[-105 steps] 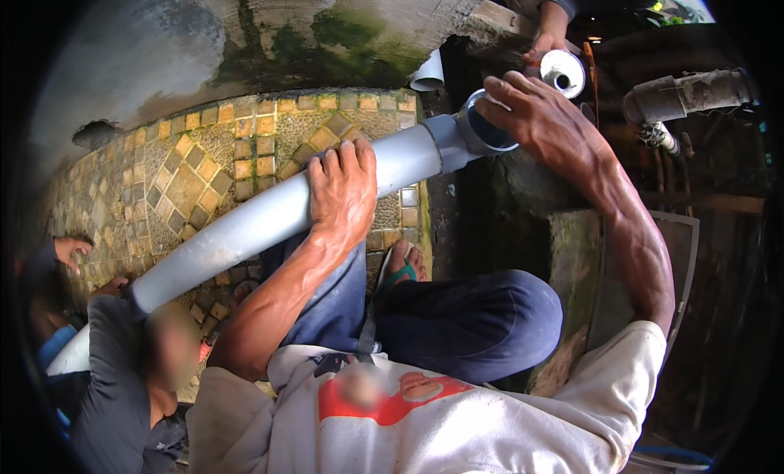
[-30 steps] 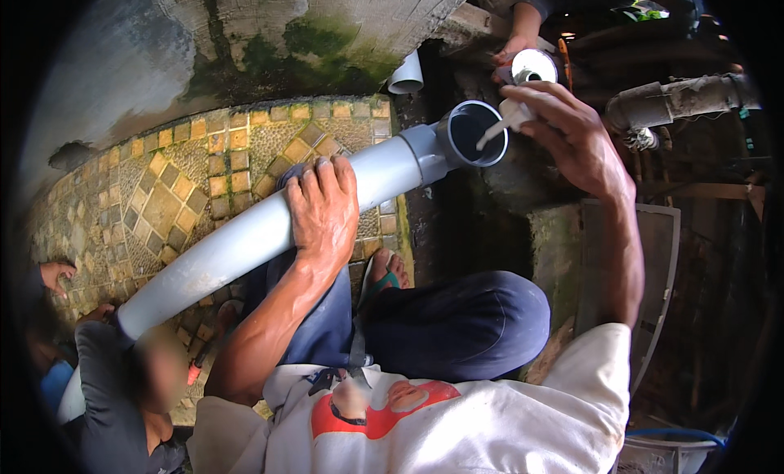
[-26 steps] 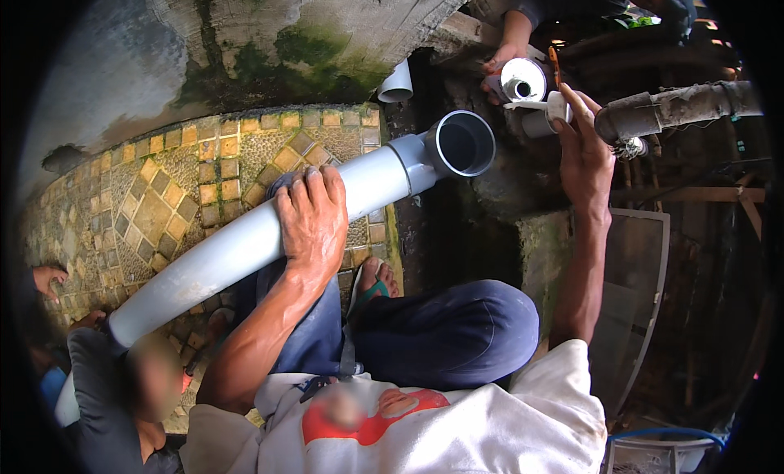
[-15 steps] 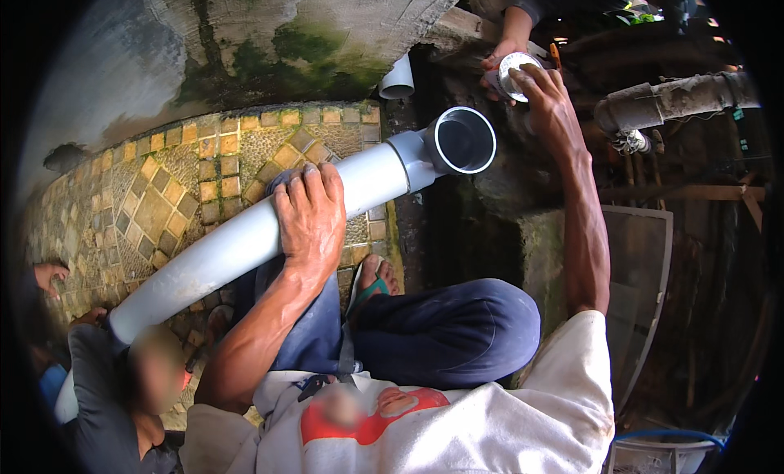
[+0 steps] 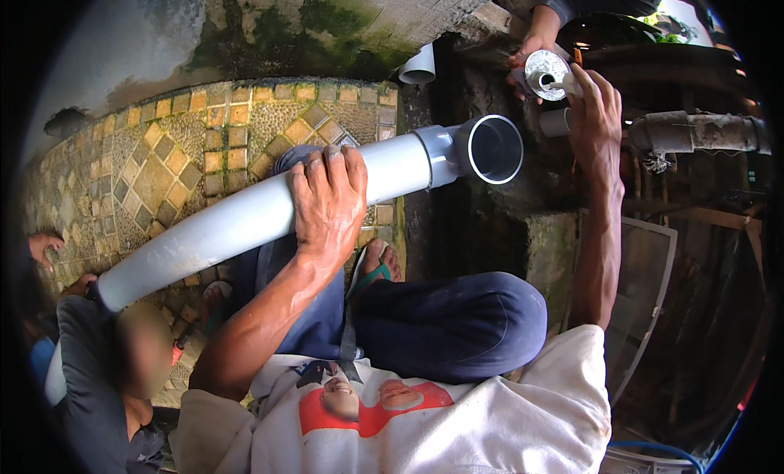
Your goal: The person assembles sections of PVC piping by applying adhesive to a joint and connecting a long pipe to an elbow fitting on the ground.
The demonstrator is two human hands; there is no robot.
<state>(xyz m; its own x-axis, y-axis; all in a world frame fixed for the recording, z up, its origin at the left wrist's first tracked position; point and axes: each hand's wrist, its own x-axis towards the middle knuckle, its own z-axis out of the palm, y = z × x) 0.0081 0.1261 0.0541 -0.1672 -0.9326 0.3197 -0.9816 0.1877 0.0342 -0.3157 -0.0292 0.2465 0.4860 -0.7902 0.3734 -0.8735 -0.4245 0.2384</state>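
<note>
One long grey pipe slants past my legs, my left grip clasped over it. One end fitting, open-mouthed. One round can in co-worker's hand. One white applicator pinched in my right grip at can's opening. Fitting juts past paving's edge above dark gap; open room between its rim and can.

Between the fitting right of the left hand's grip and the right forearm lies an open gap. Just beyond the right hand's grip, a can and a co-worker's hand block the way; an old pipe stands to its right. The knee obstructs below and right of the left grip.
</note>
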